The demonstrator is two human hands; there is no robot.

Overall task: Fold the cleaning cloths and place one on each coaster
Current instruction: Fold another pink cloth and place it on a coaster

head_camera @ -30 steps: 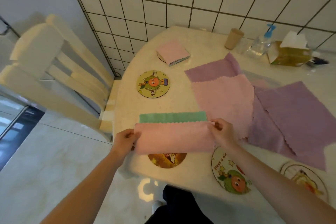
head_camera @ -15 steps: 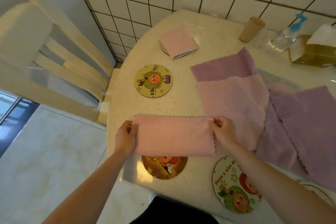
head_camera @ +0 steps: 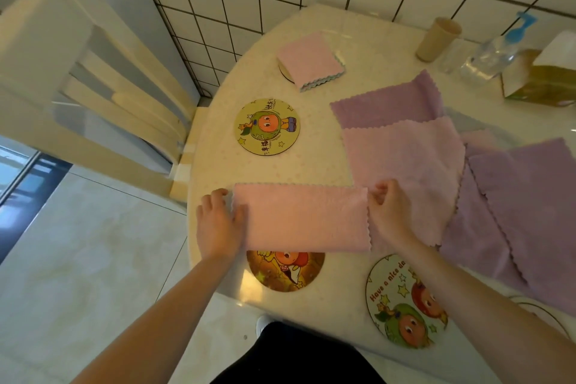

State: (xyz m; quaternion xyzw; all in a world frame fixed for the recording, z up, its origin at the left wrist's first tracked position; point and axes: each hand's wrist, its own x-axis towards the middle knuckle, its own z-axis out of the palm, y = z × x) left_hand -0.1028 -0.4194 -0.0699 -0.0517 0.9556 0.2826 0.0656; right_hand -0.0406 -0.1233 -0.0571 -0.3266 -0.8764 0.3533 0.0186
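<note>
A: Table (head_camera: 358,40) first — what is lying across it?

B: Loose purple and pink cloths (head_camera: 405,162) are sprawling over its right half, well apart from the tiled wall. Nearer the front edge, a pink cloth (head_camera: 302,218), folded into a long strip, is lying flat and covering the far rim of an orange coaster (head_camera: 286,271).

A: And the other coasters?

B: A fruit-character coaster (head_camera: 267,127) is sitting bare near the left edge. A "Have a nice day" coaster (head_camera: 405,302) is waiting at the front edge, and a folded pink cloth (head_camera: 310,61) is already resting on a coaster at the far side.

A: Hands?

B: The left hand (head_camera: 218,224) is lying flat, fingers straight, pressing the strip's left end. The right hand (head_camera: 389,212) is curling at the right end, seemingly pinching the scalloped edge.

A: How is it going to handle?

B: Light, soft and floppy, I'm guessing. Taking both corners of one short end should be keeping the layers from sliding apart.
</note>
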